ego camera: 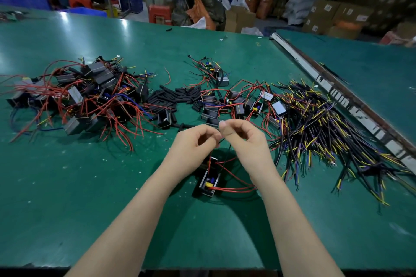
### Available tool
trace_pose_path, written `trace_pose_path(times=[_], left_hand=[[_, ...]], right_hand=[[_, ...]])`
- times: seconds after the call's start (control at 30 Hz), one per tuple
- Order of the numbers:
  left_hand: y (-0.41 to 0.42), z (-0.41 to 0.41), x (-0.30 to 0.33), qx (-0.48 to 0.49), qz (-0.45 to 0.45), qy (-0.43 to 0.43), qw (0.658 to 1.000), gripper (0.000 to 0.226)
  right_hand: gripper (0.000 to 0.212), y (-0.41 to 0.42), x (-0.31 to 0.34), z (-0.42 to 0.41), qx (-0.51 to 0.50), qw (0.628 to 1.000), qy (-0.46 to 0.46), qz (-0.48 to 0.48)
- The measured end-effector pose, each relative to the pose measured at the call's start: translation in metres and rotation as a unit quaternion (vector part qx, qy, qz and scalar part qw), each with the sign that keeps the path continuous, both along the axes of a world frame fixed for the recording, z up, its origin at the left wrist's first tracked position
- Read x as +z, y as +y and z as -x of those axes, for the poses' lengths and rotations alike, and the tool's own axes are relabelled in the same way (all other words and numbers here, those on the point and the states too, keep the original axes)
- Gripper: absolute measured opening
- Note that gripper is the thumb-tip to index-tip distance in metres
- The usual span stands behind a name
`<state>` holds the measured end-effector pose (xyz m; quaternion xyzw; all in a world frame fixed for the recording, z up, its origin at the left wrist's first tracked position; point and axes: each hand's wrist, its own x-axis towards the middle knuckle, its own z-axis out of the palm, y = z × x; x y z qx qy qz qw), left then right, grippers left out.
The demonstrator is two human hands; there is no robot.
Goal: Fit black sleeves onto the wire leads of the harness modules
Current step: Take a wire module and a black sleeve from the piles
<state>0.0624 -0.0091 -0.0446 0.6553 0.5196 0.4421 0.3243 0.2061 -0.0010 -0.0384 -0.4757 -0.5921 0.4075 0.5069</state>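
- Head view: we see the left hand (195, 144) and right hand (242, 139) raised together over the green desk (90, 186), fingers curled, pinching a thin black wire lead (221, 141) between their tips.
- The lead's module (209, 181) lies on the desk under the wrists, red wires looping right.
- Loose black sleeves (173, 96) lie heaped farther back, between two module piles.

Green worktable (90, 186); stacked cardboard boxes (326, 11) and red stools (159, 14) behind.

The table (94, 36) has a smooth green mat with a soft sheen. The sleeves (173, 96) look matt black; the modules (208, 181) have metal cases.
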Motion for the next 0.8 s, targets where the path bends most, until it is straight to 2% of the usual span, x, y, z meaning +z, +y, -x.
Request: trace_pose_path(times=[0.1, 0.23, 0.43, 0.7, 0.8], left_hand=[[-0.003, -0.002, 0.001, 0.020, -0.050, 0.042, 0.998, 0.016], [-0.002, -0.003, -0.002, 0.015, -0.077, 0.071, 0.994, 0.005], [-0.001, -0.003, -0.003, 0.013, -0.097, 0.076, 0.992, 0.009], [-0.003, -0.006, -0.001, -0.005, -0.089, 0.018, 0.996, 0.015], [-0.001, -0.005, -0.003, -0.005, -0.051, -0.026, 0.998, 0.017]], right_hand=[[0.006, 0.001, -0.002, -0.001, 0.002, 0.996, -0.092, -0.012], [0.020, 0.000, 0.000, -0.001, -0.026, 0.997, -0.067, -0.022], [0.018, 0.000, 0.004, 0.000, -0.041, 0.997, 0.040, 0.055], [0.022, -0.004, 0.007, 0.003, -0.069, 0.996, 0.033, 0.041], [0.037, -0.004, 0.011, 0.001, -0.035, 0.992, 0.083, 0.091]])
